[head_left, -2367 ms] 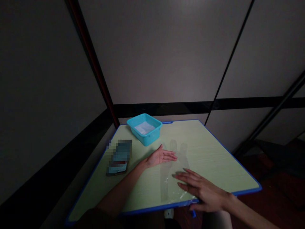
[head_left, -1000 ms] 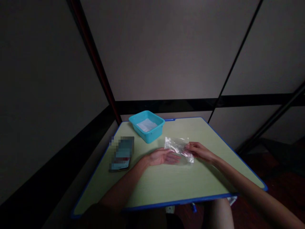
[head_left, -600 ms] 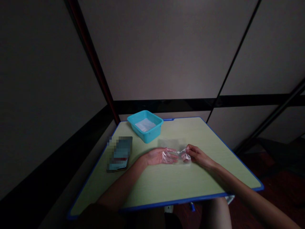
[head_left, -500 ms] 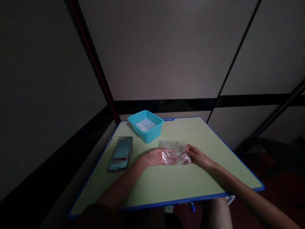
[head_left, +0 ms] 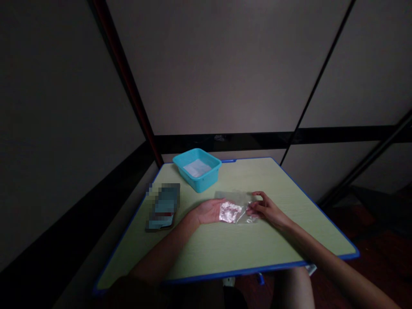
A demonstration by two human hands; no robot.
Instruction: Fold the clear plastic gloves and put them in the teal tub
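Observation:
A clear plastic bag (head_left: 237, 210) lies between my two hands over the middle of the table. My left hand (head_left: 210, 211) is palm up at the bag's left end, its fingers inside or beneath the shiny film, which blurs their outline. At the right end, my right hand (head_left: 262, 208) has its thumb and some fingers on the film, with the index finger raised and bent above it. The bag looks flat, and nothing solid shows in it.
Behind my left hand stands a turquoise basket (head_left: 206, 182) with a white sheet (head_left: 197, 168) inside. A dark, partly pixelated flat object (head_left: 165, 206) lies at the left. The pale table (head_left: 222, 253) has a blue edge; a wall rises behind it.
The fingers of my right hand have spread and shifted on the bag's right end. The film has flattened out between the hands. My left hand has hardly moved.

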